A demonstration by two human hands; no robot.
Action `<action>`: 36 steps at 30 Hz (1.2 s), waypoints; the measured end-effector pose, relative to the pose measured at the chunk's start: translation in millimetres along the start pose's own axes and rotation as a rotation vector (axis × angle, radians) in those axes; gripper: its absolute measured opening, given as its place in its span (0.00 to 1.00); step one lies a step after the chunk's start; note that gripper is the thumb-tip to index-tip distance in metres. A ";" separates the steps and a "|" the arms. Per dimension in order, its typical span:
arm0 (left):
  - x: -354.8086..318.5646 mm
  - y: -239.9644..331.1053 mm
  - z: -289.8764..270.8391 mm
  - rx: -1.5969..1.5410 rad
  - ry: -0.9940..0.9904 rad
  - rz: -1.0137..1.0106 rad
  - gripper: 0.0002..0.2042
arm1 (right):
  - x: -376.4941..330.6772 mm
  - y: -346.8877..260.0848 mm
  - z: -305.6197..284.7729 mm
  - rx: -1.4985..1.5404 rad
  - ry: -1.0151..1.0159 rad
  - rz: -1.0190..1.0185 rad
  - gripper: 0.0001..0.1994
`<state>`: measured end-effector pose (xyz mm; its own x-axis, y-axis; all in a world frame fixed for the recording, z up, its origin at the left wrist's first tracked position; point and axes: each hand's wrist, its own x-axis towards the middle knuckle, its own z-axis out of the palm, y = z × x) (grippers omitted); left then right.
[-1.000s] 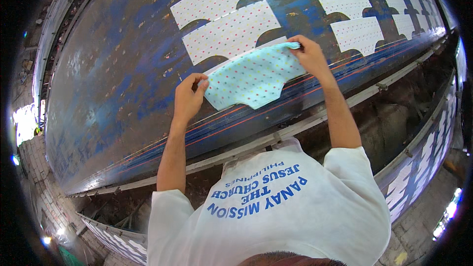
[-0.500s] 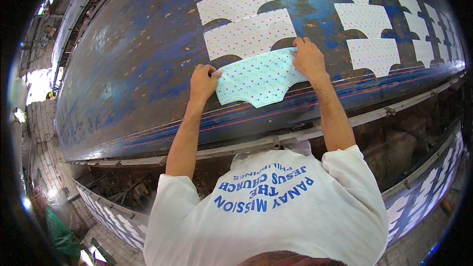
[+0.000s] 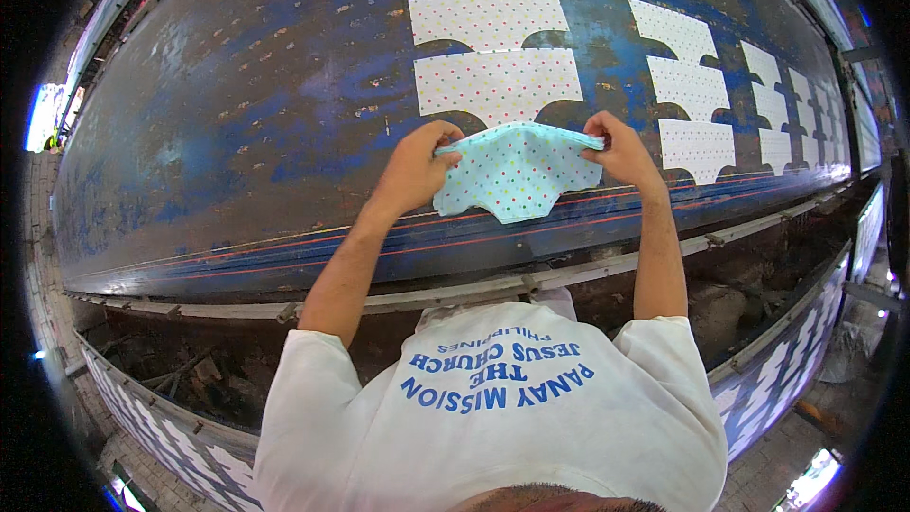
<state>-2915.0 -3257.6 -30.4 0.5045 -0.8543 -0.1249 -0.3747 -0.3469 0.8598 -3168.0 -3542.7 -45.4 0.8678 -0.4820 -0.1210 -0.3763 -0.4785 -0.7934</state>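
Observation:
A pale turquoise cloth panel with coloured dots (image 3: 519,180) is stretched between my two hands, its lower side cut with curved notches. My left hand (image 3: 422,166) pinches its upper left corner. At the upper right corner, my right hand (image 3: 618,152) grips the edge between thumb and fingers. The upper edge rises to a peak in the middle. Just beyond, two white dotted panels (image 3: 498,81) of similar shape lie flat in a column on the dark, blue-stained table (image 3: 275,133). The cloth covers the lower end of the nearer one.
More columns of white dotted panels (image 3: 692,90) lie on the table to the right. Coloured lines (image 3: 313,251) run along its near side, beside a pale rail (image 3: 427,299). Behind me stands another surface with white panels (image 3: 171,427). A brick floor (image 3: 47,275) shows at left.
Both hands have drawn the turquoise panel back toward me, uncovering more of the white panel beyond. Its upper edge, fairly straight before, now bends to a peak. The whole view has shifted.

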 end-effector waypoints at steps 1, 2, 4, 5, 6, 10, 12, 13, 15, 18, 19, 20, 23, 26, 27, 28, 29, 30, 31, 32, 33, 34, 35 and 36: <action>-2.1 5.5 -10.7 -0.094 -0.036 0.013 0.10 | -0.6 -2.6 -6.8 0.029 0.031 0.042 0.14; -1.2 10.0 -20.1 -0.085 -0.021 -0.006 0.11 | 0.1 -4.2 -14.0 0.080 0.059 0.049 0.14; 9.0 13.5 -39.4 -0.094 0.044 0.052 0.12 | 8.6 -4.3 -23.4 0.149 0.108 0.043 0.16; 17.6 12.9 -45.8 -0.062 0.082 0.044 0.12 | 17.1 -2.9 -28.0 0.165 0.130 0.029 0.16; 30.2 10.6 -50.9 -0.030 0.120 0.041 0.12 | 27.6 -0.8 -33.2 0.186 0.153 0.026 0.17; 97.6 -16.1 -50.0 0.171 0.224 -0.036 0.12 | 97.0 13.1 -28.5 -0.077 0.235 -0.084 0.13; 126.4 -35.6 -42.7 0.276 0.234 -0.093 0.14 | 136.7 21.9 -17.6 -0.191 0.262 -0.032 0.13; 138.8 -44.6 -39.8 0.330 0.242 -0.120 0.14 | 149.1 27.6 -13.7 -0.228 0.250 -0.043 0.13; 155.1 -59.8 -36.9 0.445 0.240 -0.176 0.16 | 167.2 38.3 -6.0 -0.309 0.219 0.004 0.13; 168.2 -67.7 -38.5 0.542 0.209 -0.269 0.17 | 179.7 46.8 -4.6 -0.437 0.178 0.014 0.13; 168.6 -67.4 -38.7 0.579 0.196 -0.296 0.17 | 180.8 47.6 -6.5 -0.415 0.129 0.029 0.13; 167.1 -65.8 -37.9 0.617 0.182 -0.329 0.17 | 183.2 46.5 -8.8 -0.425 0.100 0.030 0.14; 166.8 -57.0 -28.0 0.700 0.224 -0.317 0.12 | 186.9 38.4 -11.8 -0.463 0.011 0.049 0.15; 170.3 -50.1 -14.8 0.728 0.236 -0.353 0.09 | 189.9 32.2 -13.6 -0.469 -0.030 0.069 0.17; 170.4 -49.4 -11.1 0.696 0.231 -0.385 0.09 | 190.8 30.7 -13.3 -0.442 -0.031 0.052 0.18; 169.9 -49.5 -8.9 0.666 0.235 -0.403 0.09 | 191.8 29.5 -12.8 -0.416 -0.033 0.046 0.19; 169.0 -50.5 -7.5 0.656 0.217 -0.405 0.11 | 192.9 28.4 -12.1 -0.435 -0.052 0.034 0.19; 166.1 -52.4 -5.1 0.654 0.244 -0.355 0.11 | 193.6 27.6 -11.3 -0.455 -0.072 0.036 0.19; 163.6 -55.1 -2.5 0.656 0.280 -0.295 0.12 | 194.2 26.6 -10.1 -0.476 -0.085 0.035 0.19; 161.1 -58.1 -1.0 0.657 0.303 -0.255 0.13 | 194.4 25.6 -8.5 -0.507 -0.074 0.017 0.20; 159.0 -61.2 0.1 0.669 0.309 -0.201 0.13 | 193.9 24.9 -7.0 -0.540 -0.056 -0.003 0.20; 156.9 -64.3 1.7 0.680 0.303 -0.167 0.14 | 193.0 24.4 -5.6 -0.578 -0.036 -0.019 0.20; 153.9 -67.1 2.0 0.689 0.294 -0.133 0.14 | 190.8 24.4 -4.3 -0.605 -0.011 -0.048 0.20; 150.7 -69.4 0.9 0.685 0.290 -0.086 0.14 | 187.5 24.9 -3.1 -0.638 0.015 -0.074 0.20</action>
<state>-2813.7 -3362.7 -109.3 0.7032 -0.7099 0.0398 -0.6775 -0.6519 0.3407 -3015.7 -3647.3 -86.0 0.8961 -0.4387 -0.0672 -0.4384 -0.8513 -0.2881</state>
